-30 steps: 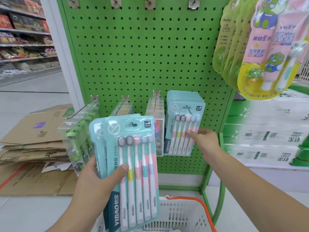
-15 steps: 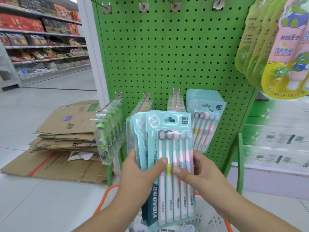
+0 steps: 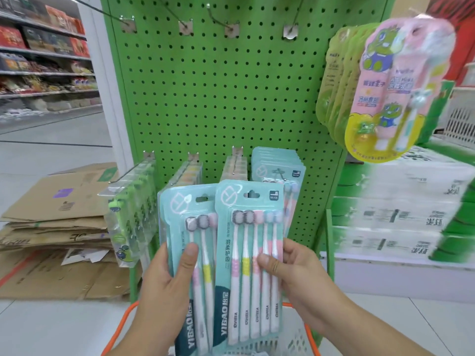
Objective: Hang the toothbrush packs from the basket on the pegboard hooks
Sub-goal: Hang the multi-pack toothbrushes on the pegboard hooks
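My left hand [image 3: 168,283] grips a small stack of teal toothbrush packs [image 3: 189,227], thumb across the front. My right hand [image 3: 295,273] pinches a single teal toothbrush pack [image 3: 246,253] by its right edge, held just right of the stack and overlapping it. Both sit in front of the green pegboard [image 3: 231,93]. More of the same packs [image 3: 277,167] hang on the rightmost lower hook. The white basket [image 3: 298,340] with an orange handle [image 3: 120,327] is below my hands, mostly hidden.
Upper hooks [image 3: 228,27] stick out bare. Clear packs of green items [image 3: 133,209] hang on the lower left hook. Pink and yellow kids' toothpaste packs [image 3: 401,86] hang at upper right. Flattened cardboard [image 3: 56,227] lies left on the floor; stacked boxes [image 3: 401,214] stand right.
My right hand left the hung packs, came to the stack in my left hand and has drawn the front pack off to the right. The view shifted right.
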